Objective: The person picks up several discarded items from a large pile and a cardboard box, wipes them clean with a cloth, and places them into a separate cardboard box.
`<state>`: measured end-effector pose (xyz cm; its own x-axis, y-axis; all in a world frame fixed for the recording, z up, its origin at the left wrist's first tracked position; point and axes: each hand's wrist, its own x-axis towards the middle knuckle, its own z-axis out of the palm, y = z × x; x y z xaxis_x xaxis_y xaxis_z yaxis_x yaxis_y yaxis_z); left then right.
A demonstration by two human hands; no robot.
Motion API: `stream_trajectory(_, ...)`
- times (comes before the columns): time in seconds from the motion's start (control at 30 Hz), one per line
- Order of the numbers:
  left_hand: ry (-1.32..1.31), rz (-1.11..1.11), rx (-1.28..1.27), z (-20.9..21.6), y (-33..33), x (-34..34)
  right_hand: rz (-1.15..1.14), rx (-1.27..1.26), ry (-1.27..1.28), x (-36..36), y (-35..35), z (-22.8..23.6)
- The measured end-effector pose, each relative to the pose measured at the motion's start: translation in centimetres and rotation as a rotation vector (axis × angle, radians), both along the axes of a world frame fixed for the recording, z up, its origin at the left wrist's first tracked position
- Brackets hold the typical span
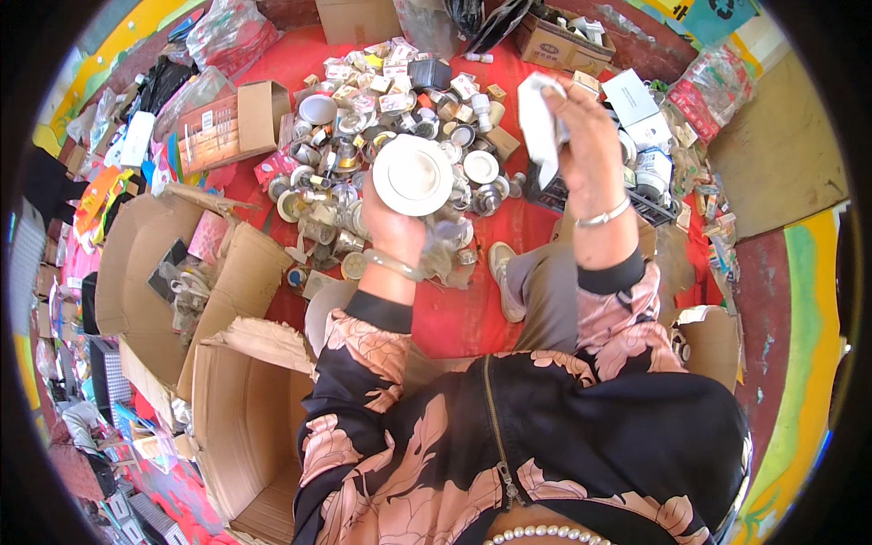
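My left hand (391, 227) is closed around a round white downlight (413, 175), whose flat ringed face is turned up. To its right my raised right hand (590, 145) pinches a crumpled white cloth or paper (538, 127); I cannot tell which. The two things are held apart. Beneath and beyond my left hand lies a heap of lamp fittings (345, 154), with metal cups, white discs and small cartons mixed together. A dark plastic crate (654, 211) holding bottles and white boxes stands beside my right wrist.
Two open cardboard boxes stand at my left: one (145, 263) holds bagged things, the nearer one (245, 418) sits by my elbow. A red sheet (454, 318) covers the floor. Another carton (563, 45) is at the back. Mixed clutter (118, 454) lines the far left.
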<state>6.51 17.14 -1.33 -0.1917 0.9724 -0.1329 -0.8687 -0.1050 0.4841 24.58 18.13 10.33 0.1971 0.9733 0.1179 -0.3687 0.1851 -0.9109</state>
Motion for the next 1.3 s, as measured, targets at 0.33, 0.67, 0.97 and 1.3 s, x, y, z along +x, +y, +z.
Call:
stream_trajectory(0.33, 0.590, 0.016, 0.139, 3.0, 2.8, 3.0, -0.052, 0.552, -1.031, -5.2, 0.7, -4.9)
stream_trajectory(0.67, 0.054, -0.299, 0.333, -2.6, 4.2, -1.5, 0.319, 0.748, -1.127, -6.2, -1.1, -5.0)
stream_trajectory(0.97, 0.152, -0.163, 0.077, 1.3, 3.1, -2.0, 0.235, 0.822, -1.245, -7.1, -1.2, -4.7)
stream_trajectory(1.3, 0.373, 0.091, 0.116, 1.5, 3.1, -1.0, 0.068, 0.574, -1.103, -6.9, 0.9, -6.3)
